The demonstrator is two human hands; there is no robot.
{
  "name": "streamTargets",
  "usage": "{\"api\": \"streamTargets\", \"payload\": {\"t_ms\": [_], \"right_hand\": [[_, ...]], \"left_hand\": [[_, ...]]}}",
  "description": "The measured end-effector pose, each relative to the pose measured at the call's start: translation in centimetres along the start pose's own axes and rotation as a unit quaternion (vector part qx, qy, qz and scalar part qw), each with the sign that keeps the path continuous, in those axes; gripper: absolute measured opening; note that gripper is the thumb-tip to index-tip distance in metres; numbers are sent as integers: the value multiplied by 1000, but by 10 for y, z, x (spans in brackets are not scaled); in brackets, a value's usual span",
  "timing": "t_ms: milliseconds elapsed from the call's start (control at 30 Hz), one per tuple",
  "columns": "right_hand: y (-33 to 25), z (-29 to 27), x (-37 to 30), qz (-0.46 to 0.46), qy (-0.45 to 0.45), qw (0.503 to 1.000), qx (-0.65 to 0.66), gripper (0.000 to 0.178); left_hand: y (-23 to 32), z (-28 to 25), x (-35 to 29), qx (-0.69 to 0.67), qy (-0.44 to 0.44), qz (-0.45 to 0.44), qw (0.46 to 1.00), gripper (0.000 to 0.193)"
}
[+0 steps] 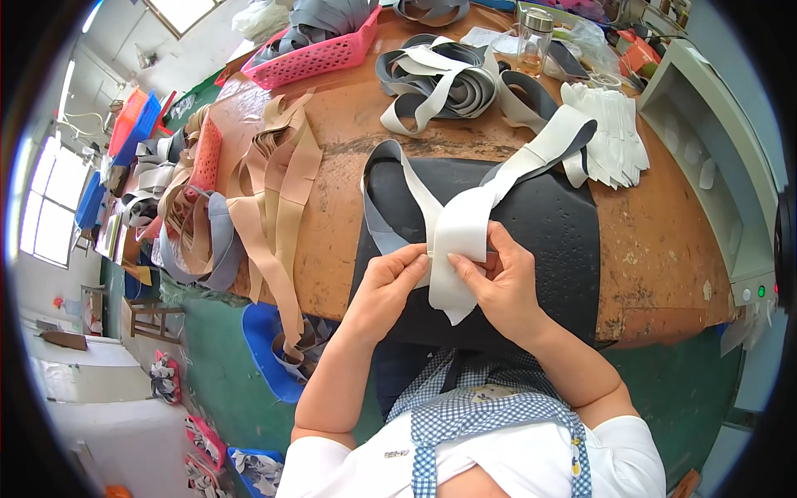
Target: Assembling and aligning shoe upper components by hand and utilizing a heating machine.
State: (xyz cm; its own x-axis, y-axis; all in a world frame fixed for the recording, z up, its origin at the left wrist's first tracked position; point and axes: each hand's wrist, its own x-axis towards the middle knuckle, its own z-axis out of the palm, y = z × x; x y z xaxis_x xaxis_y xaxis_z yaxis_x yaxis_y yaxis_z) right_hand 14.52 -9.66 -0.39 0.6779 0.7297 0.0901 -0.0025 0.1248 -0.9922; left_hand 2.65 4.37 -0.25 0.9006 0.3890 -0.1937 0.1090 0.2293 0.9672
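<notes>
A white strip piece (462, 217) with a jagged lower end lies between my hands above the black mat (548, 236). My left hand (388, 286) pinches its left edge between thumb and forefinger. On its right side, my right hand (508, 282) grips it, thumb on the front and fingers behind. A long band, white on one side and grey on the other (383, 195), loops up from the left hand. Another stretch of grey-and-white band (544, 148) runs up to the right from behind the strip. How these pieces join at my fingertips is hidden.
Coiled grey-white bands (448, 79) lie at the back, beside a stack of white strips (610, 133). Tan bands (278, 174) hang over the left table edge above a blue tub (270, 357). A pink basket (320, 62), a glass jar (534, 41) and a grey machine housing (706, 149) surround the table.
</notes>
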Motion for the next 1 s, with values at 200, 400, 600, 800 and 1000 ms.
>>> {"api": "streamTargets", "payload": {"t_ms": [200,400,600,800,1000], "right_hand": [[8,4,1,-29,14,999,-6,26],[-3,-1,6,-14,-19,997,-67,26],[-3,-13,29,61,-86,994,-19,24],[2,-10,31,59,-86,994,-16,21],[2,-7,32,54,-76,996,-6,20]], "left_hand": [[3,-2,-2,6,3,-9,1000,35],[1,-3,-6,27,40,-10,999,29],[2,-11,-11,39,54,-13,998,28],[1,-12,-13,35,56,-18,998,30],[2,-14,-14,26,54,-17,998,30]]}}
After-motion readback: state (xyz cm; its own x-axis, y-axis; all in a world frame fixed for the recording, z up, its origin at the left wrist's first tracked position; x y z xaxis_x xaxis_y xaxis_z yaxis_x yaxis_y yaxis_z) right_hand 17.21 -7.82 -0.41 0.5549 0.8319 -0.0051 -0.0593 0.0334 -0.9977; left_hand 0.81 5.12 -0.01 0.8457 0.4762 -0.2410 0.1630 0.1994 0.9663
